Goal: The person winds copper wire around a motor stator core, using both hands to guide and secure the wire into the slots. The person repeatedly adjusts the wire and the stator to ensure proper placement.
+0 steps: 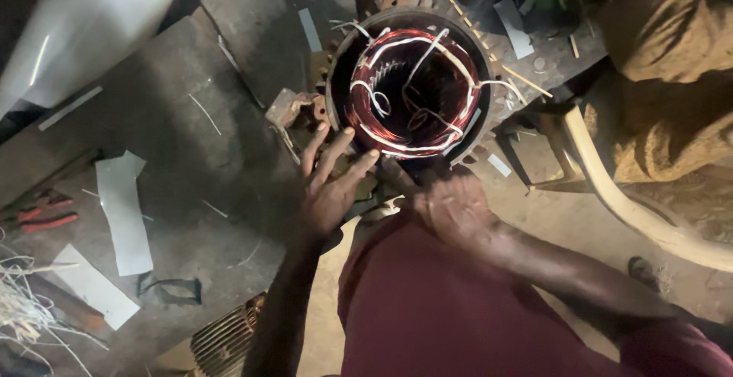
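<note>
Stator (412,91) with copper windings (397,129) sits on the counter (191,156), left hand (328,186) open with fingers spread against its near rim, right hand (450,205) loosely curled at the lower edge, grip unclear, red pliers (42,215) far left.

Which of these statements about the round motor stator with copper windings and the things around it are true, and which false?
1. Both hands, left hand and right hand, rest at the near rim of the round metal motor stator with copper windings. True.
2. The windings are blue. False: they are copper-red with white ties.
3. Red-handled pliers lie far left. True.
4. The left hand holds the pliers. False: they lie apart from it.
</note>
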{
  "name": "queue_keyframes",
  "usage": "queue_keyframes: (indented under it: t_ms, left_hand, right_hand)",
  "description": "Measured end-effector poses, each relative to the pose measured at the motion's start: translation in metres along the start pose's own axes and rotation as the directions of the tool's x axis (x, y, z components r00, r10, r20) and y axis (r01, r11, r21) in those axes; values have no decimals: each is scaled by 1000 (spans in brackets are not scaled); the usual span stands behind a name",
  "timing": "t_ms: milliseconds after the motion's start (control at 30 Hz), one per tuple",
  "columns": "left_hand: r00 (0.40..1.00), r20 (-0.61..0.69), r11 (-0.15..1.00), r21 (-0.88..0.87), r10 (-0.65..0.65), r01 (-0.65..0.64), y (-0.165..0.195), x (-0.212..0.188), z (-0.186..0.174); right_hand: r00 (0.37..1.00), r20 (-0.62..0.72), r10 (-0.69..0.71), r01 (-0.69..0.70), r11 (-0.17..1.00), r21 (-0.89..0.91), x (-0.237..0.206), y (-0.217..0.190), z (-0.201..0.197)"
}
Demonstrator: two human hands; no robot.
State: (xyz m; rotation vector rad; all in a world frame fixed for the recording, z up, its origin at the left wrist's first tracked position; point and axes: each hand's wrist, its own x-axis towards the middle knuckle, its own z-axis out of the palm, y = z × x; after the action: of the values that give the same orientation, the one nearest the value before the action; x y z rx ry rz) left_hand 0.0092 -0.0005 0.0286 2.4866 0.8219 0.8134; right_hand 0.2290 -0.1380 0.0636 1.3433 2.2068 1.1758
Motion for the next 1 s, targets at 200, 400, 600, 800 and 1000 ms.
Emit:
queue_keyframes:
  t_ms: [200,400,600,800,1000]
  left_hand:
    - [1000,9,999,30,14,-14,-3,-1,1]
    - [998,14,992,115,56,-57,-6,-3,3]
    - [1000,-9,999,37,14,-14,-1,-2,1]
    - [998,67,999,51,-17,13,6,-1,-8]
    - [1000,21,1000,7,-5,5,6,0,-2]
  right_hand:
    - [991,130,43,-78,958,276,24,9,-13]
    - [738,620,-266,-281,714,641,34,-21,-5]
    - [971,195,-141,116,984,135,-29,13,-2]
    - [664,731,-154,-497,640,586,-52,36,9]
    - [875,485,2,-268,836,479,-43,46,10]
